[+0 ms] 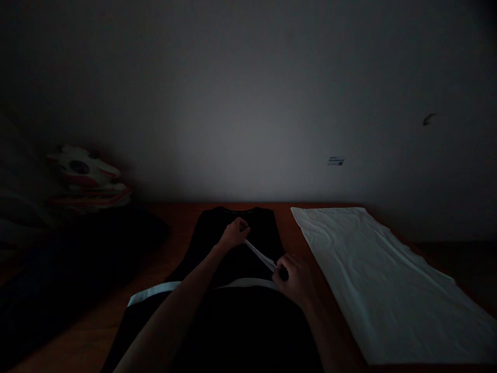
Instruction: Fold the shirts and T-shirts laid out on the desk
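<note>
Pale strip [259, 254], one: its long axis slants above black cloth [233, 261], far end pinched by left hand [234, 232], near end pinched by right hand [295, 277].

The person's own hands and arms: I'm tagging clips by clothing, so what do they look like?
The left hand and right hand are ungloved; both forearms look bare, with no sleeve, watch or band visible. Too dark to rule out rings.

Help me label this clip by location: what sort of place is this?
Probably a room in a home, perhaps a bedroom, though dim light limits certainty: a white-banded black cloth garment and a wrinkled, broad white cloth lie spread on a flat orange-brown surface.
</note>
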### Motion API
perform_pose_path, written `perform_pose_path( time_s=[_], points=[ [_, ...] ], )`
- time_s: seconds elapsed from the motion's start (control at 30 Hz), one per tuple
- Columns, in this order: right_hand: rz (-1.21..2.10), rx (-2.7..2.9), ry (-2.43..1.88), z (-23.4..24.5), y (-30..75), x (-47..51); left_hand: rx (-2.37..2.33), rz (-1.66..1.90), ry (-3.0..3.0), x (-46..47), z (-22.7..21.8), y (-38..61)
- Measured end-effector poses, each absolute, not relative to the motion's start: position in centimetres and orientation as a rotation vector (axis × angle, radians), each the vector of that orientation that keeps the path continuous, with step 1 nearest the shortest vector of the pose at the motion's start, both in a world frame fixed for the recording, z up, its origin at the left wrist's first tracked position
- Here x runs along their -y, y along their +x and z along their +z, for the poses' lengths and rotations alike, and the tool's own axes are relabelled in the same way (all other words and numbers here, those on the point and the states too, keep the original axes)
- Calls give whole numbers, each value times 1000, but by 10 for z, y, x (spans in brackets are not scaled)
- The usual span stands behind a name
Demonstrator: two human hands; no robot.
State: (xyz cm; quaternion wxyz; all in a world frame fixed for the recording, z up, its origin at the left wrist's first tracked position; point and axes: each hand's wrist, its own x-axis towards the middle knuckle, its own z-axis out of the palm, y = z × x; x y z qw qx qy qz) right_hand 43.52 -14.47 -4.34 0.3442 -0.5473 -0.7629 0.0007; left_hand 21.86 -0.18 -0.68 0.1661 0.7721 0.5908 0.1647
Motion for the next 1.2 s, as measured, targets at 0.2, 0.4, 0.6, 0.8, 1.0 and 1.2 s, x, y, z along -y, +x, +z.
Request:
perform_pose_path(
  time_s=[0.2,0.4,0.6,0.8,1.0,1.2],
  points=[
    [78,2031,-1349,-38,434,148,-1688,442,2302,13,-9,206],
    [108,1965,-1413,-47,435,142,-1355,419,2587,34,-26,238],
    [134,2082,-1447,-50,437,143,-1312,287,2789,40,-56,255],
    [124,2070,-1445,-52,438,142,-1186,414,2754,64,-28,208],
    [242,1964,-1394,-48,439,143,-1526,770,2535,131,-9,83],
    [253,1793,-1592,-22,469,174,-2176,669,2034,203,-22,-35]
  ],
)
